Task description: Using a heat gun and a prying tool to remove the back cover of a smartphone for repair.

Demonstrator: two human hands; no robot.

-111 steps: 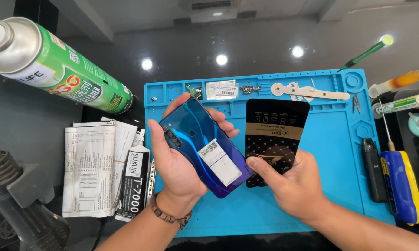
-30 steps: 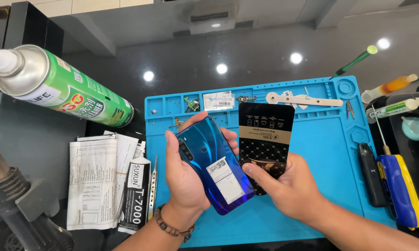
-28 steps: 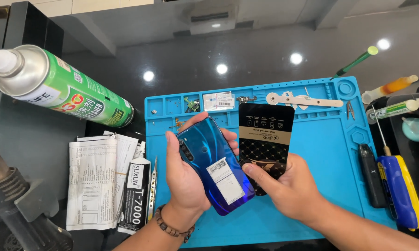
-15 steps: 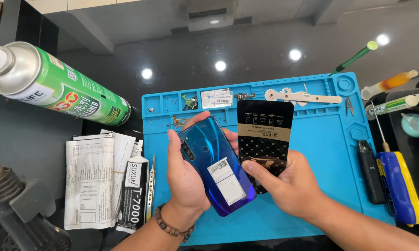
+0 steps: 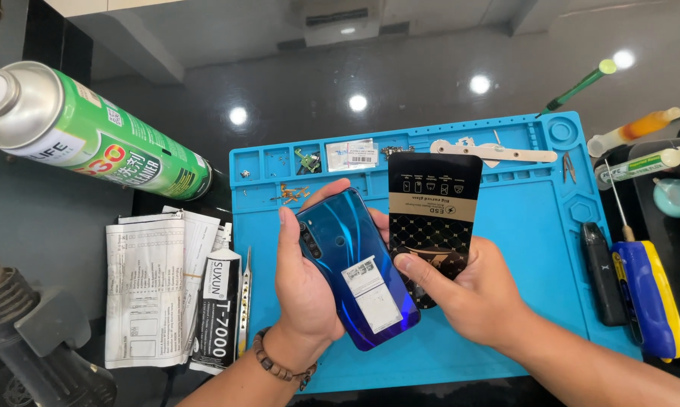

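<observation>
The left hand (image 5: 306, 290) is wrapped around a blue phone (image 5: 357, 267), back up; the right hand (image 5: 472, 294) grips a black card (image 5: 434, 218) over the blue mat (image 5: 536, 218).

The black pry card's (image 5: 433, 218) lower end is hidden behind the right hand (image 5: 468, 298) and blue phone (image 5: 357, 276).

1. Phone (image 5: 359, 279), centre of frame: glossy blue back, smooth, glass-like sheen; white paper sticker.
2. Black packet (image 5: 433, 218), right of centre: matt card or film, gold print.
3. Work mat (image 5: 536, 226): matt blue, rubbery look.
4. Spray can (image 5: 91, 143), upper left: shiny metal, glossy green label.
5. Leaflet (image 5: 145, 290), lower left: creased matt paper.
6. Bracelet (image 5: 276, 362), bottom centre: brown beads, wood-like.
</observation>
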